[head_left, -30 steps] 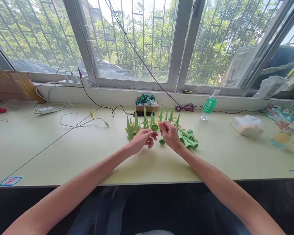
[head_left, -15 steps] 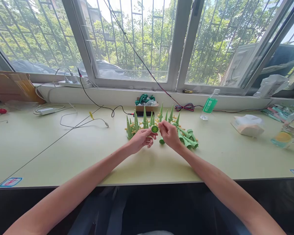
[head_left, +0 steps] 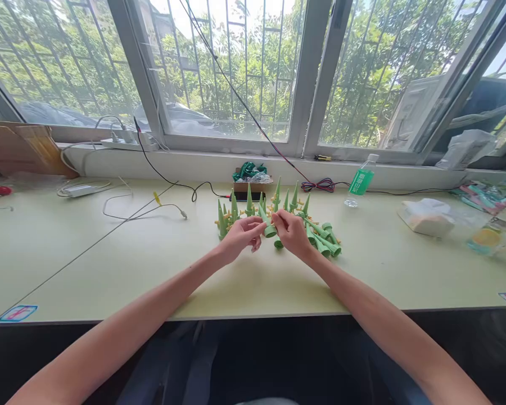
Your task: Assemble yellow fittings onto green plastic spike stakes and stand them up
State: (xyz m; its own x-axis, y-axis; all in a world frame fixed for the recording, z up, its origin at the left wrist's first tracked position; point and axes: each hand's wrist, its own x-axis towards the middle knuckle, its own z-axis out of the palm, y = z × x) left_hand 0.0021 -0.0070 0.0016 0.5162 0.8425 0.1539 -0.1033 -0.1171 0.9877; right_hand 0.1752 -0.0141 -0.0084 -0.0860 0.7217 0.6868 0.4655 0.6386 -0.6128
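Observation:
Between my hands is a green plastic watering spike [head_left: 270,230], tilted, its round open end toward me and its tip pointing up and away. My left hand [head_left: 241,239] grips it between thumb and fingers from the left. On its other side, my right hand [head_left: 293,232] is closed in a pinch at the spike's side; what lies inside those fingertips is hidden. Behind them stand several upright green spikes [head_left: 249,202] with small yellow side pieces. More spikes lie in a loose pile [head_left: 326,242] just right of my right hand.
A small cardboard box [head_left: 253,187] holding green wrappers stands at the back, a dark phone [head_left: 249,196] before it. To the right are a water bottle [head_left: 361,181], a tissue pack [head_left: 428,216] and a cup [head_left: 487,239]. A white cable [head_left: 143,212] lies left.
The spike has been turned: its round end faced the camera before and now points lower, with the cone's side showing. My left fingers have shifted slightly; my right hand stays nearly in place.

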